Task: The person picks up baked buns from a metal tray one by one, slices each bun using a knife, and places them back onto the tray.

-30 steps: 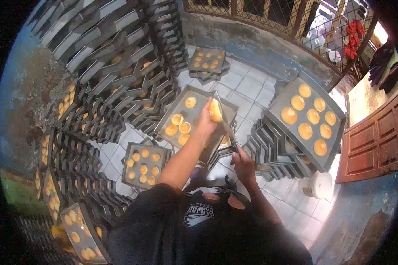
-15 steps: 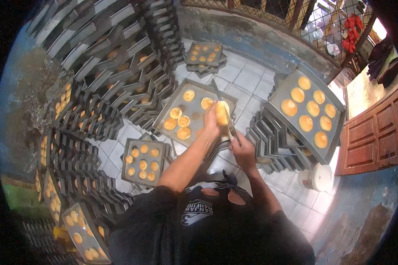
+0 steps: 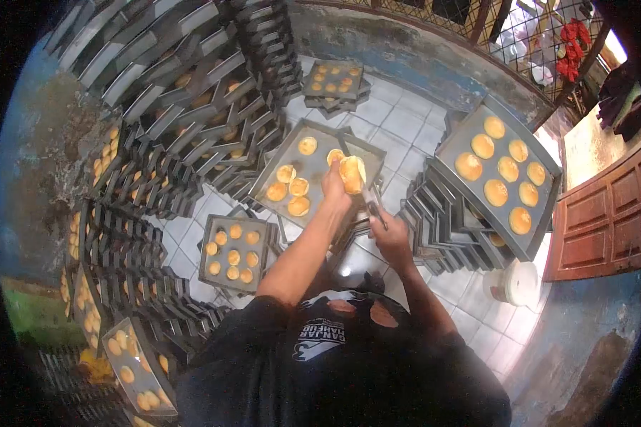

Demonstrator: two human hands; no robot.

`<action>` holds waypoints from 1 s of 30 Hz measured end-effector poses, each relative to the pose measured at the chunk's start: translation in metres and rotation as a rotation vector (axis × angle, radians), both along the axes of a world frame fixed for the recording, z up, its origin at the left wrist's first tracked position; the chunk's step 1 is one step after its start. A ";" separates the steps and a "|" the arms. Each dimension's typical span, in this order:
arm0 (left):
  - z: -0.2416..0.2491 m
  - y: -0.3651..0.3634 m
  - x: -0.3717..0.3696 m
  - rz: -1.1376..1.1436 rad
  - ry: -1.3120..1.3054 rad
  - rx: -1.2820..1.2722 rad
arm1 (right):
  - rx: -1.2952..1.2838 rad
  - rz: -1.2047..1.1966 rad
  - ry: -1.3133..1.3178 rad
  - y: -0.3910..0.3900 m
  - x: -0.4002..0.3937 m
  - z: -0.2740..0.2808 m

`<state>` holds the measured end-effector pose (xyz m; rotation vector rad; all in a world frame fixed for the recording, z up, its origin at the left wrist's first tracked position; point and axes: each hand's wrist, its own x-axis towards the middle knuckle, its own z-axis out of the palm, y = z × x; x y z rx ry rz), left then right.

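My left hand (image 3: 337, 186) is closed round a golden bun (image 3: 352, 175) above a grey metal tray (image 3: 267, 179). Low on the right side of the bun, my right hand (image 3: 389, 233) grips the dark handle of a knife (image 3: 369, 201). The blade runs up beside the bun and is partly hidden by it. Several round buns lie on the tray, among them one at its upper left (image 3: 308, 146) and one near its front edge (image 3: 298, 206).
On the right a tray of buns (image 3: 507, 169) tops a tall tray stack. More tray stacks (image 3: 199, 92) fill the left. A smaller tray (image 3: 233, 254) stands left of my arms, another (image 3: 332, 79) near the back wall. A white bucket (image 3: 521, 284) is at lower right.
The bun in my left hand has turned and shows more of its browned face. The knife has dropped lower beside it. The whole view has shifted slightly.
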<state>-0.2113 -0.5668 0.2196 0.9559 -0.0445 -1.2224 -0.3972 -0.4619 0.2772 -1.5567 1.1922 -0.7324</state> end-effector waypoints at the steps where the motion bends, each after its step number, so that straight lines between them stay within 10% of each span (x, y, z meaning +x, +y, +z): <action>1: 0.001 -0.002 0.010 0.009 -0.001 -0.002 | 0.040 -0.038 -0.086 0.013 0.000 -0.012; 28: -0.071 -0.005 0.030 0.002 -0.075 0.340 | 0.085 0.023 0.180 0.055 -0.004 -0.115; 30: -0.110 -0.019 0.042 -0.016 -0.077 0.340 | 0.406 -0.023 0.313 0.061 -0.008 -0.083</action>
